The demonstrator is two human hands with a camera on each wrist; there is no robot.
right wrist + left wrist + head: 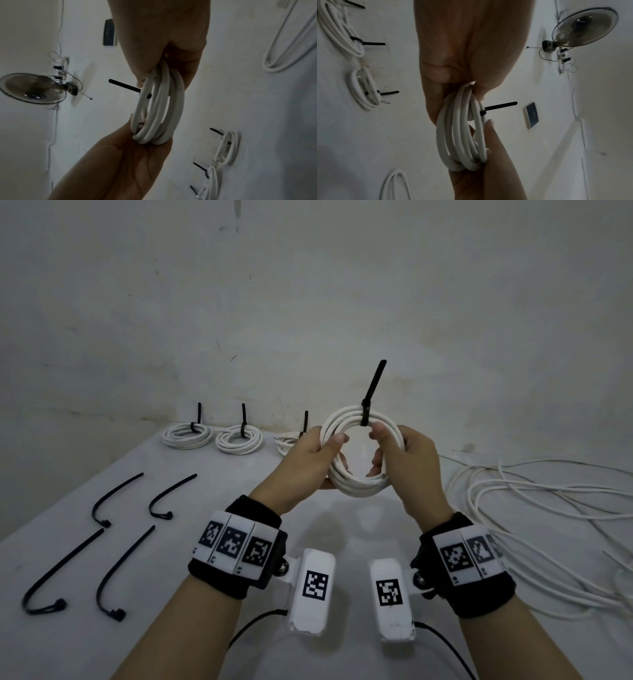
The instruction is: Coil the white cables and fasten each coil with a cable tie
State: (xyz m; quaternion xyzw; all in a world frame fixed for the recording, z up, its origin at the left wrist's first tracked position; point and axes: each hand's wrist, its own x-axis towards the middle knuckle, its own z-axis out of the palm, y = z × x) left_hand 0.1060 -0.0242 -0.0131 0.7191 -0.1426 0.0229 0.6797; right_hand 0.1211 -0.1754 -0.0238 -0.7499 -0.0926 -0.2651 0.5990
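A coil of white cable point(356, 486) is held upright above the table between both hands. My left hand point(318, 453) grips its left side, thumb inside the ring. My right hand point(394, 453) grips the right side, thumb near the top. A black cable tie point(371, 392) is wrapped round the top of the coil, its tail pointing up. The left wrist view shows the coil point(458, 135) edge-on with the tie's tail point(501, 105) sticking out. In the right wrist view the coil point(159, 108) runs between both palms.
Three tied coils point(186, 436) point(238, 440) point(287, 441) lie in a row at the table's back edge by the wall. Several loose black cable ties point(116, 498) lie at the left. Loose white cables point(531, 508) sprawl at the right.
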